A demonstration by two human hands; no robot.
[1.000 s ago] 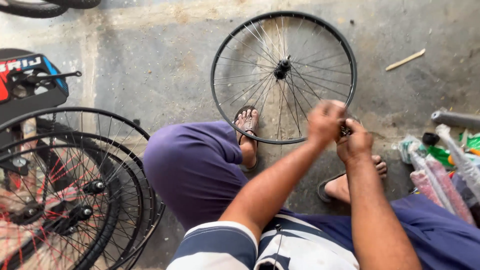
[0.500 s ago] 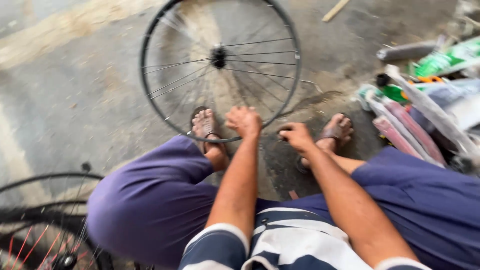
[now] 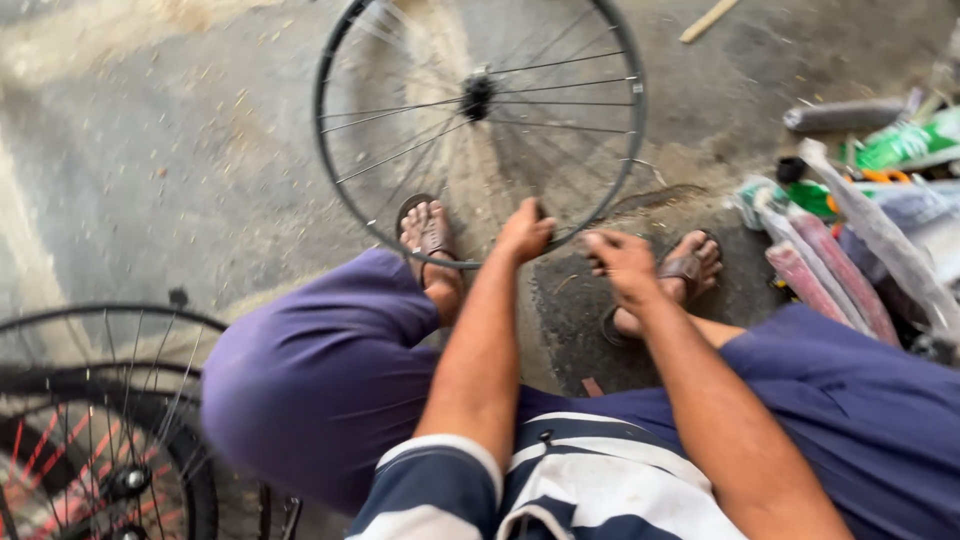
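Standing upright at upper centre of the frame, black spoked metal bicycle wheel (image 3: 479,125) on grey concrete floor (image 3: 170,180). Left hand (image 3: 525,232) grasps its lower rim. Right hand (image 3: 620,262) curled beside it; contents cannot be told. Stacked wheels (image 3: 90,420) lower left.

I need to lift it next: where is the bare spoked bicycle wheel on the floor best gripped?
Grip the thin dark rim of the bare spoked bicycle wheel at its near edge, coming from the seated person's side. It lies flat, and the left hand already rests there; the spokes look thin and the hub sits farther away.
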